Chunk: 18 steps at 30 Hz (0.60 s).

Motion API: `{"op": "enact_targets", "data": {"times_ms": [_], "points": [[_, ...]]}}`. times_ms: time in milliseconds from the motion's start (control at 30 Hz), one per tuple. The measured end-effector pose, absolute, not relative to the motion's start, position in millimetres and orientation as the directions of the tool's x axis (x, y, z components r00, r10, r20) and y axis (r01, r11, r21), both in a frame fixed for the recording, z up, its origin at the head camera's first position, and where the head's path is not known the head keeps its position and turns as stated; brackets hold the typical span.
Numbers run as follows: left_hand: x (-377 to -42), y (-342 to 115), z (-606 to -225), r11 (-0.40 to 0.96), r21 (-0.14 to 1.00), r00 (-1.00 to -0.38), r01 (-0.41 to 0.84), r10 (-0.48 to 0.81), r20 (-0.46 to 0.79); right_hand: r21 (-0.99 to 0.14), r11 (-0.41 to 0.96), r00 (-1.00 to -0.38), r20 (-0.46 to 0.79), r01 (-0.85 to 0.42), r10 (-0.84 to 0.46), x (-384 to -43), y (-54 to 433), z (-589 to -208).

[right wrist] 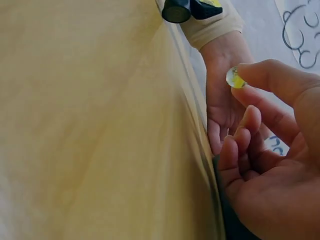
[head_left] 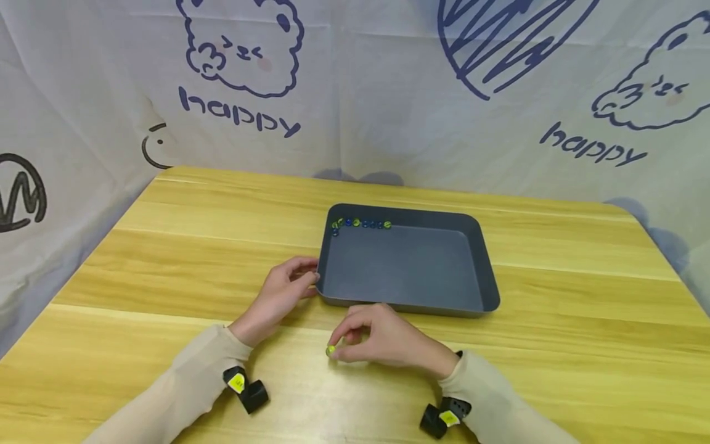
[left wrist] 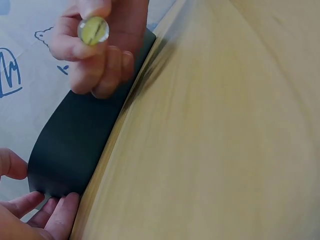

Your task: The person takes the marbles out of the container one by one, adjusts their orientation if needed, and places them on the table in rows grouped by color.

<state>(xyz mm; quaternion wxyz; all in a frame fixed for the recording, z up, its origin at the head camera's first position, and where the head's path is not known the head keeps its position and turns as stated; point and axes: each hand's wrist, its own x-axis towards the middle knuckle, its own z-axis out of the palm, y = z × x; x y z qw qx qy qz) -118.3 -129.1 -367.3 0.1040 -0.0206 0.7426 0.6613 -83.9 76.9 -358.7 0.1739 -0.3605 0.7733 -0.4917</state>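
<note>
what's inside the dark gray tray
Blue and yellow-green marbles sit in the far left corner of the tray and partway along its far wall. The near wall hides its own inner face.

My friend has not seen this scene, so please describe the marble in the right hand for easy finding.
On the wooden table stands a dark rectangular tray. In front of its near side, the right hand pinches a clear marble with yellow inside. The other visible marbles lie in the tray; only this one is held outside it.
</note>
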Motion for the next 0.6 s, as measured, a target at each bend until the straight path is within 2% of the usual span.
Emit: {"op": "enact_targets", "data": {"times_ms": [300, 600], "points": [[-117.8, -129.2, -367.6, 0.134, 0.975, -0.976, -0.176, 0.104, -0.190, -0.913, 0.267, -0.648, -0.003, -0.308, -0.761, -92.9, 82.3, -365.5], [-118.6, -128.3, -367.5, 0.135, 0.975, -0.976, -0.177, 0.108, -0.192, -0.855, 0.330, -0.642, 0.005, -0.401, -0.766, -93.9, 83.0, -365.5]]}}
